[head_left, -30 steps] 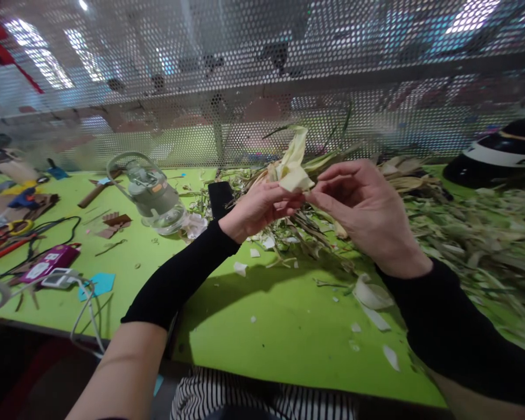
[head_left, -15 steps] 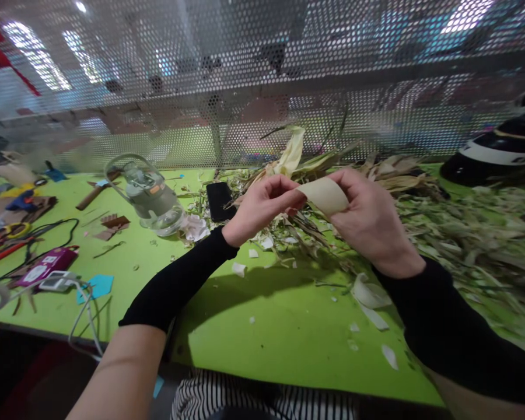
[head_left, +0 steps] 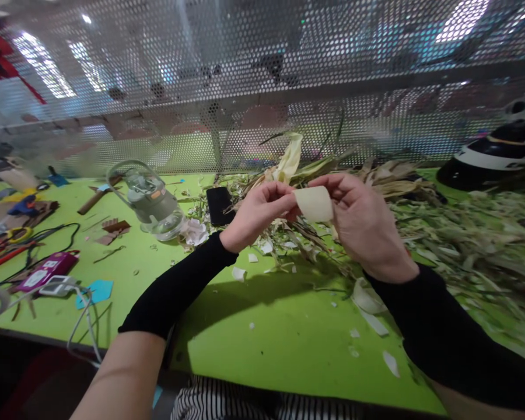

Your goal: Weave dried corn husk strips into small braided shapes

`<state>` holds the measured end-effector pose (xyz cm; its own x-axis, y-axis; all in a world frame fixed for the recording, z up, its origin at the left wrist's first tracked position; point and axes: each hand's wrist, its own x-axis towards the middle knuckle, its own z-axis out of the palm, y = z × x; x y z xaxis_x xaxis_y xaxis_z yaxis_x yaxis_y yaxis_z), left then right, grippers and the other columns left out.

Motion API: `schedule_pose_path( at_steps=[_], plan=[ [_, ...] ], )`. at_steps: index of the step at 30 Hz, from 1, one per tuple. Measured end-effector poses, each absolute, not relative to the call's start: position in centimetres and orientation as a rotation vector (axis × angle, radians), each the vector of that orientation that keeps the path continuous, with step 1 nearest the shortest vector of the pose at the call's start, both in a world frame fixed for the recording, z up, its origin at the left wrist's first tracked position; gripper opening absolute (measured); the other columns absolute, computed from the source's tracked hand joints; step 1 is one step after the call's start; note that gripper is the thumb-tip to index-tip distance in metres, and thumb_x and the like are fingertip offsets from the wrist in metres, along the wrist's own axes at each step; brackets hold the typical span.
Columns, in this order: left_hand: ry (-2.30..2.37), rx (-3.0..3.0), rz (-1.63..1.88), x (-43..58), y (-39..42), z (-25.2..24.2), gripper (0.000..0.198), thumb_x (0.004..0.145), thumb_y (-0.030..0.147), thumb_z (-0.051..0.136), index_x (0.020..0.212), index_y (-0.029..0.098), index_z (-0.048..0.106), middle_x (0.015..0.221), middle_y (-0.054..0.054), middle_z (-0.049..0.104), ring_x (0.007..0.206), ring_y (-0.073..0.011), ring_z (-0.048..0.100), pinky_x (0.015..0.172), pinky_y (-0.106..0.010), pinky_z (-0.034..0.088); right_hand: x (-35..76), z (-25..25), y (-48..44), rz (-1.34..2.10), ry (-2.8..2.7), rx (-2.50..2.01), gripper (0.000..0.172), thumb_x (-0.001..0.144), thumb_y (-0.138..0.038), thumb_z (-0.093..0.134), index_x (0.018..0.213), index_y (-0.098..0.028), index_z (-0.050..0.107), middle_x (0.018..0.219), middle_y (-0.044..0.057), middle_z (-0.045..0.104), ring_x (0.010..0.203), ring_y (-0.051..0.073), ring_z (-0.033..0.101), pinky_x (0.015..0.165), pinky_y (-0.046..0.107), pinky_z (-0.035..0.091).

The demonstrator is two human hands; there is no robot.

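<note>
A pale strip of corn husk point(head_left: 315, 204) spans the gap between my two hands, a little above the table. My left hand point(head_left: 265, 209) pinches its left end between thumb and fingers. At the other end, my right hand point(head_left: 362, 224) has its fingers curled in around the strip's right edge; the exact grip is partly hidden behind the hand. Behind both hands lies a heap of dried husks, with one upright yellowish husk point(head_left: 290, 157) standing out of it. Small white husk scraps point(head_left: 239, 273) are scattered on the green table point(head_left: 284, 338) below.
A clear water bottle point(head_left: 155, 201) and a black phone point(head_left: 220, 205) stand and lie left of my hands. Further left are a hammer point(head_left: 94, 198), a purple device point(head_left: 48, 271), cables and pliers. Shredded husks point(head_left: 476, 233) cover the right side. A perforated metal screen point(head_left: 245, 87) rises behind.
The husk strip has turned and looks shorter and flatter between my hands. My right hand's fingers have shifted along its right edge. The left hand keeps its pinch.
</note>
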<state>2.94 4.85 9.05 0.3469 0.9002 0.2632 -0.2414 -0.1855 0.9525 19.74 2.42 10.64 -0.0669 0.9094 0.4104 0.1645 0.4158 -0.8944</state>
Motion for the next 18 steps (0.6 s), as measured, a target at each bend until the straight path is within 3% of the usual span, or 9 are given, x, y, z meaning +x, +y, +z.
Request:
schedule_pose_path(
  at_steps=[3,10,15,18],
  plan=[
    [0.665,1.207,1.082,2.8,5.0,9.4,0.018,0.085,0.020,0.077,0.080,0.014,0.061,0.067,0.005,0.061,0.057,-0.0039,0.055,0.061,-0.018,0.047,19.9,10.6,2.6,0.766,-1.608,-1.008,0.026,0.080,-0.046,0.080,0.087,-0.025,0.066,0.083,0.004,0.071,0.074,0.020,0.063,0.071,0.038,0.056],
    [0.662,1.057,0.997,2.2,5.2,10.1,0.011,0.083,0.002,0.069,0.084,0.013,0.066,0.073,0.003,0.067,0.060,-0.0041,0.060,0.067,-0.020,0.050,20.8,10.8,2.6,0.613,-1.845,-1.004,0.022,0.086,-0.048,0.076,0.093,-0.027,0.073,0.087,0.003,0.074,0.077,0.022,0.068,0.074,0.040,0.058],
    [0.646,1.073,1.005,2.3,5.7,9.6,0.004,0.085,0.009,0.073,0.086,0.012,0.070,0.075,0.001,0.069,0.061,-0.0046,0.060,0.068,-0.021,0.051,20.9,11.0,2.3,0.493,-1.810,-1.045,0.018,0.088,-0.045,0.073,0.093,-0.028,0.072,0.093,0.005,0.076,0.085,0.025,0.070,0.079,0.043,0.058],
    [0.559,1.259,1.133,2.5,5.6,9.1,0.015,0.086,0.024,0.079,0.087,0.013,0.068,0.077,0.002,0.069,0.062,-0.0053,0.061,0.067,-0.021,0.051,20.6,11.0,2.1,0.588,-1.702,-1.056,0.021,0.086,-0.047,0.075,0.090,-0.027,0.070,0.090,0.004,0.075,0.080,0.024,0.068,0.074,0.041,0.058]
  ],
)
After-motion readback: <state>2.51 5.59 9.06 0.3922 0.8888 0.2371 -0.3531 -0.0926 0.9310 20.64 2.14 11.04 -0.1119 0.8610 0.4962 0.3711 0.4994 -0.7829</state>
